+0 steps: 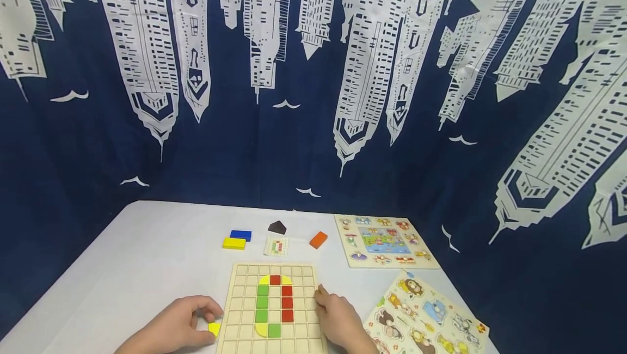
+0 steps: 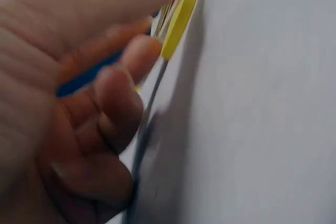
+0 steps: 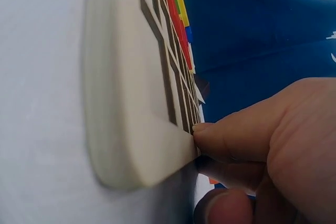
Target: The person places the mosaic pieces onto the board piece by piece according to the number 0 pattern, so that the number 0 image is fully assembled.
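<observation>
Left hand: the left hand [image 1: 178, 325] lies on the white table [image 1: 147, 267] at the left edge of the grid board, fingers curled round a small yellow piece [image 1: 214, 328]; the thumb and fingertips pinch it.
Yellow piece: a quarter-round tile, lying just beside the lower left corner of the board and touching the table; in the left wrist view the yellow piece [image 2: 178, 22] shows edge-on against the fingertips [image 2: 142, 56], though that view is blurred.
Right hand: the right hand [image 1: 338, 318] rests at the right edge of the board, fingers bent, with one fingertip [image 3: 210, 132] pressed on the rim; it appears to hold nothing, and whether it grips the rim cannot be told.
Grid board: a pale wooden board [image 1: 299, 332] with square cells, flat on the table between both hands; the same board [image 3: 126, 93] fills the right wrist view.
Pattern: coloured tiles in the cells form a closed loop, green tiles [image 1: 262, 302] on the left, red tiles [image 1: 287, 302] on the right, yellow corners above and below.
Spare blocks: a blue block [image 1: 240, 235] and a yellow block [image 1: 234, 243] touch each other beyond the board; a dark brown block [image 1: 277, 227] and an orange block [image 1: 318, 239] lie apart.
Pattern card: a small card [image 1: 276, 246] lies just beyond the top edge of the board.
Peg puzzles: two picture puzzles [image 1: 382, 240] [image 1: 426, 316] lie at the right.
Backdrop: a dark blue curtain [image 1: 313, 98] with white towers.
</observation>
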`<state>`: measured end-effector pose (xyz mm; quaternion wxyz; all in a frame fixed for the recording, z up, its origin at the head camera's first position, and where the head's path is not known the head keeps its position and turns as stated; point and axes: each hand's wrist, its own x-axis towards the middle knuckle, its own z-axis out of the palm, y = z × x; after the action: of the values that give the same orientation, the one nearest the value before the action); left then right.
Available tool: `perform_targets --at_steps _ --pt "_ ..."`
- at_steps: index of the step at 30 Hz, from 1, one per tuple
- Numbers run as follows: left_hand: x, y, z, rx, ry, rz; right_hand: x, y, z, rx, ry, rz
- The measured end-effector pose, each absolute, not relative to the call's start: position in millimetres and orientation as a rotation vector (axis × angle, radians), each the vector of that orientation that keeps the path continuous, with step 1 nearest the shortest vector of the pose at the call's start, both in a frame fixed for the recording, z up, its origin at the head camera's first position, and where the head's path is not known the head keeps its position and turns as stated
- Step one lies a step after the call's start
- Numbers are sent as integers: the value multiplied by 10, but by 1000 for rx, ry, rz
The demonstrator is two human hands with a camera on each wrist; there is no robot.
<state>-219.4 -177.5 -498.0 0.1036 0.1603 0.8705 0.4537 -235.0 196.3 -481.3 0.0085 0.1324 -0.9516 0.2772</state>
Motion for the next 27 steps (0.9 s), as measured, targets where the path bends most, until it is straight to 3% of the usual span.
perform_targets --at_steps 10,19,27 --pt "-2189 -1736 -4992 308 2863 1011 -2357 1985 -4811 432 -2981 864" --pt "-2165 -1829 -4943 488 2768 1150 -2350 1978 -4801 447 -2966 842" --pt "-2185 -1835 -4965 433 2747 1164 -2335 1983 -4817 433 -2965 849"
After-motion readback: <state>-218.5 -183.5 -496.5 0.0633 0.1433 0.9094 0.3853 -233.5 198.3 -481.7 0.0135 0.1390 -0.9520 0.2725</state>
